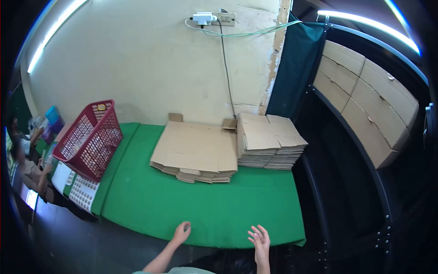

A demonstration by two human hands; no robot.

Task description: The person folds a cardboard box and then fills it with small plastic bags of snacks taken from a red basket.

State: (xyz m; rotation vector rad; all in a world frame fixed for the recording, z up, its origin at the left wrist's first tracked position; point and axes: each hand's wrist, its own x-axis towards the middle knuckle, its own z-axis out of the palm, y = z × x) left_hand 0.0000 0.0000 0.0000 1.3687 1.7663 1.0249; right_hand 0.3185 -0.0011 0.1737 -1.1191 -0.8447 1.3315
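My left hand point(180, 234) is closed over the front edge of the green-covered table point(200, 205). A small dark grey thing shows at its fingertips, too small to name. To its right, my right hand point(260, 241) is raised with the fingers apart and nothing in it. Beyond both hands lies a stack of flattened cardboard boxes point(196, 146), some flaps sticking out. Beside it on the right is a taller stack of folded cardboard point(272, 134). Neither hand touches the stacks.
A maroon plastic basket point(98, 146) stands at the left on sheets of small printed labels point(83, 192). Two people are at the far left. Cardboard boxes point(365, 96) sit on a black rack at the right. A cable point(224, 64) hangs from the wall socket.
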